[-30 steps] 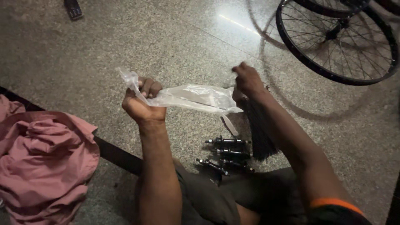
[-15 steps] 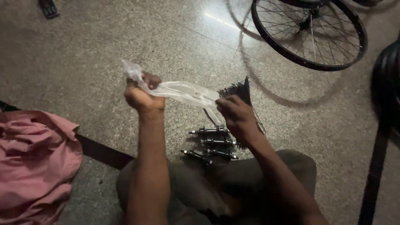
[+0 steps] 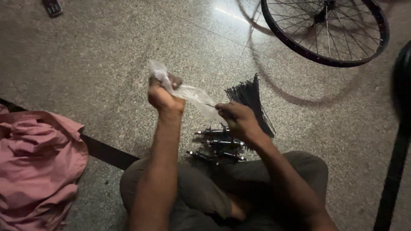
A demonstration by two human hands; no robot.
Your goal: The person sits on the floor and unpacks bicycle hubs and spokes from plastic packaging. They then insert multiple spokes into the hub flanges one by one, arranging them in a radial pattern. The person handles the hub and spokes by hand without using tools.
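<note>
— Since a second ago, what has shifted on my feed?

— Right hand (image 3: 237, 119) has come down from the far end of the crumpled clear plastic bag (image 3: 192, 96) to its lower end, just above the floor; the left hand (image 3: 162, 96) has stayed raised.

— How are the grips?

— On my screen the left grip is clenched round the bag's bunched top. The right grip pinches the bag's lower edge, with a thin dark spoke-like piece at the fingertips; I cannot tell whether that is held too.

— Where does the bag sit?

— Stretched slanting between both hands, in the air over the speckled stone floor (image 3: 107, 64).

— Around it?

— A fanned bundle of thin black spokes (image 3: 250, 100) lies just behind the right hand. Three dark metal wheel hubs (image 3: 218, 143) lie in a row beneath it, by the knees. A black spoked bicycle wheel (image 3: 325, 32) lies well apart at top right, a pink crumpled cloth (image 3: 36, 167) at the left.
</note>
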